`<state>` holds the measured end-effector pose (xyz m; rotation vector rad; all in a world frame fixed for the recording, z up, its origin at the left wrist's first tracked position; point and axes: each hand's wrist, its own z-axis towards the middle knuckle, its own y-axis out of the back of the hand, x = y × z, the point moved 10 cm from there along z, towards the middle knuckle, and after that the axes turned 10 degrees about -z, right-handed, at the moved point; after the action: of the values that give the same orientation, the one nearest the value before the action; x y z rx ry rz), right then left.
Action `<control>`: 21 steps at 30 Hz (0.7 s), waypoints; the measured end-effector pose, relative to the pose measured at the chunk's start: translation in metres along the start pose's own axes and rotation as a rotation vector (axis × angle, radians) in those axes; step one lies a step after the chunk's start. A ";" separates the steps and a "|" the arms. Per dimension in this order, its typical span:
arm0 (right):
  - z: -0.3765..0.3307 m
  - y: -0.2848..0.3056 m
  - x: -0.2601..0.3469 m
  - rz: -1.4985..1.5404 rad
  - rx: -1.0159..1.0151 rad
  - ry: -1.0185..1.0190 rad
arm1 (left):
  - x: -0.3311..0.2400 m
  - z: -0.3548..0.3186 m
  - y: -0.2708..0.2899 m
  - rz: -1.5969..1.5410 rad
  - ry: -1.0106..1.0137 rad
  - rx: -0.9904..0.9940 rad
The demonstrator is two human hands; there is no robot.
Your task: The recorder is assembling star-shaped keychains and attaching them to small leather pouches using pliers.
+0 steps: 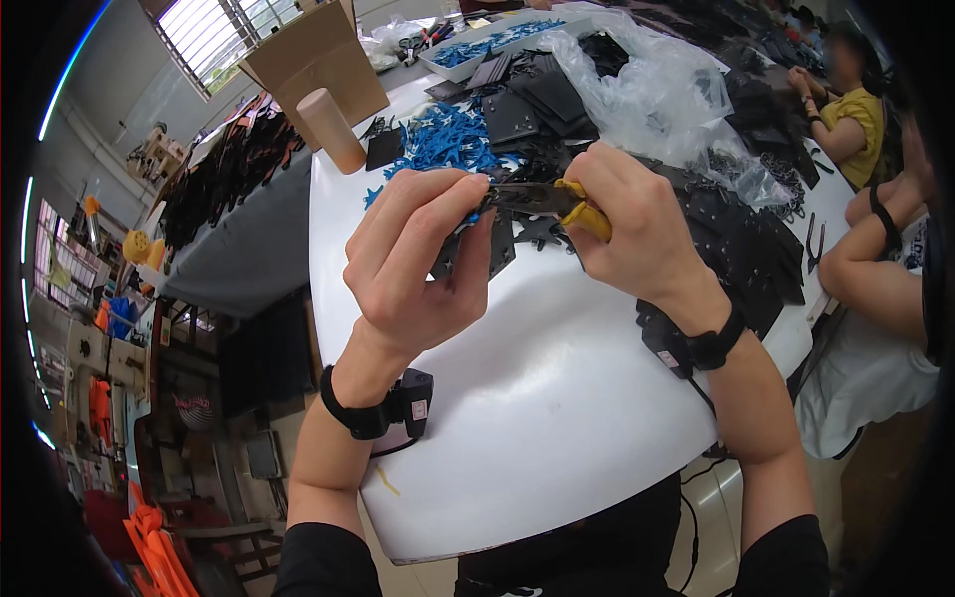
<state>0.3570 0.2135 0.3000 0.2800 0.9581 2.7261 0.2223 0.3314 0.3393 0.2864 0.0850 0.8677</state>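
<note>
My right hand [642, 234] is closed around a pair of pliers [534, 198] with yellow handles. The dark jaws point left and meet the fingertips of my left hand [413, 259]. That hand pinches a small piece, black and blue where it shows; my fingers hide most of it. A flat black piece [503, 251] shows just behind and below those fingertips; I cannot tell whether it is held or lies on the table. Past my hands lies a heap of blue star-shaped pieces [453, 134], with stacks of flat black pieces [542, 104] beside it.
The white table [537, 398] spreads under my arms. A tan cylinder [330, 131] and a cardboard box [316, 65] stand at the far left. Clear plastic bags [647, 99] and metal chains [781, 184] lie at the right, near another pair of pliers [816, 242]. Other people sit along the right side.
</note>
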 end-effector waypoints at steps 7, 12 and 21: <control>0.001 0.001 -0.002 -0.046 -0.006 0.028 | -0.003 0.002 -0.001 -0.019 -0.022 0.003; -0.001 -0.007 -0.002 0.089 0.071 0.015 | 0.003 -0.003 -0.002 -0.029 0.053 0.027; 0.000 -0.006 0.003 0.079 0.135 0.031 | 0.002 -0.001 0.001 -0.025 0.002 -0.004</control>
<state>0.3546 0.2189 0.2962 0.3062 1.1658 2.7486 0.2228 0.3338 0.3385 0.2804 0.0890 0.8436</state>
